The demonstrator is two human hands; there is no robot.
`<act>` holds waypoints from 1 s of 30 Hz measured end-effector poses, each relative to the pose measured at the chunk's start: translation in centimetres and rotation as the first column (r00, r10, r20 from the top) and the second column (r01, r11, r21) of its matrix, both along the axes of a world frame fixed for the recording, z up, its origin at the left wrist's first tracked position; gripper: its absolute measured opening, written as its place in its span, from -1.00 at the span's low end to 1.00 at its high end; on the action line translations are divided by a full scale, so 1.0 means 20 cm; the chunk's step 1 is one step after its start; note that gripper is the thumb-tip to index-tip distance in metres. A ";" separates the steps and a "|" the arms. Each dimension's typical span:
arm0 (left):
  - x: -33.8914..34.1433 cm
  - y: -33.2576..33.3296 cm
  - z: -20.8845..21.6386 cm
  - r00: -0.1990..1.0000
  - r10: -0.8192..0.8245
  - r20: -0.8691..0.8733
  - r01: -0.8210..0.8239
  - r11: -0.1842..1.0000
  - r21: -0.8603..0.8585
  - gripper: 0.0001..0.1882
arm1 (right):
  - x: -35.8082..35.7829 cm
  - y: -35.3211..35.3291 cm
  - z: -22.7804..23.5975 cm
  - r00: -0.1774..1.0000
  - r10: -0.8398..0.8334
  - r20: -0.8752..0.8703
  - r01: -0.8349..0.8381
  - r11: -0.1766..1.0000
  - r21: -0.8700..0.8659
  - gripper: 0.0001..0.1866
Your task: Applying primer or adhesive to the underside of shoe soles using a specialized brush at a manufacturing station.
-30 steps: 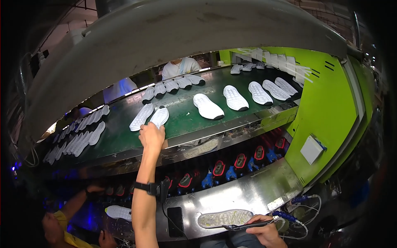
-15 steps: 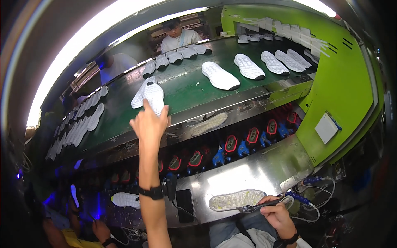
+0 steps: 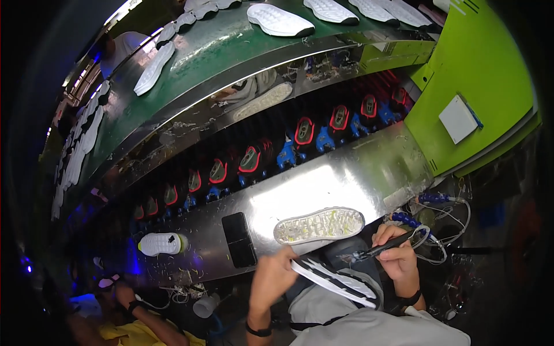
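My left hand (image 3: 272, 281) is closed on one end of a white shoe sole with black parts (image 3: 334, 284), held tilted on edge over my lap. In my right hand (image 3: 399, 260) is a slim black pen-shaped tool (image 3: 385, 247) on a pale cord, its tip pointing left toward the sole. Tip and sole look apart, though blur around the tip hides detail. Just beyond both hands, a pale sole-shaped piece with a studded, yellow-specked face (image 3: 320, 225) lies on the metal bench (image 3: 288, 202).
A black phone (image 3: 239, 239) and a white shoe sole (image 3: 160, 244) lie farther left. Behind the bench runs a row of red-rimmed pieces on blue holders (image 3: 304, 131). Beyond it, a green conveyor (image 3: 196, 63) carries white soles. A co-worker's arm (image 3: 150, 317) is at lower left.
My left hand has come back from the conveyor to my lap with a sole. One sole stays where two overlapped. My right hand lifted the tool off the studded piece. The view tilted down.
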State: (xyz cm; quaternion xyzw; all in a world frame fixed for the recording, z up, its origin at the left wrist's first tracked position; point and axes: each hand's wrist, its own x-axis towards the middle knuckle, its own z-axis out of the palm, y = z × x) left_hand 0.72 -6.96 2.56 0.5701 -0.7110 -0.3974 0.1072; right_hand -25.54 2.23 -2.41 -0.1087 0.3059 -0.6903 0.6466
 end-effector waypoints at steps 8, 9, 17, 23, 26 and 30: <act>0.19 0.58 -0.28 0.904 0.419 -0.079 -0.324 0.795 0.512 -0.82 | 0.00 0.04 -0.11 0.985 -0.033 0.167 0.017 0.995 0.094 -0.75; 0.16 0.62 -0.29 0.790 0.585 -0.185 -0.367 0.692 0.621 -0.82 | 0.00 0.03 -0.11 0.983 -0.044 0.178 0.026 0.995 0.101 -0.74; 0.06 0.53 -0.45 0.333 0.784 -0.524 -0.315 0.616 0.722 -0.39 | 0.24 -0.18 -0.15 0.978 0.187 0.090 -0.200 0.966 0.167 -0.72; 0.13 0.49 -0.44 0.393 0.741 -0.545 -0.196 0.646 0.738 -0.37 | 0.42 -0.31 -0.12 0.971 0.162 -0.173 -0.138 0.980 0.143 -0.73; 0.10 0.54 -0.41 0.401 0.705 -0.585 -0.264 0.701 0.663 -0.41 | 0.46 -0.32 -0.07 0.878 0.117 -0.465 -0.109 0.993 0.044 -0.74; 0.12 0.61 -0.37 0.194 0.806 -0.559 -0.094 0.583 0.807 -0.20 | 0.40 -0.35 0.06 0.619 -0.187 -0.763 -0.115 0.939 -0.323 -0.74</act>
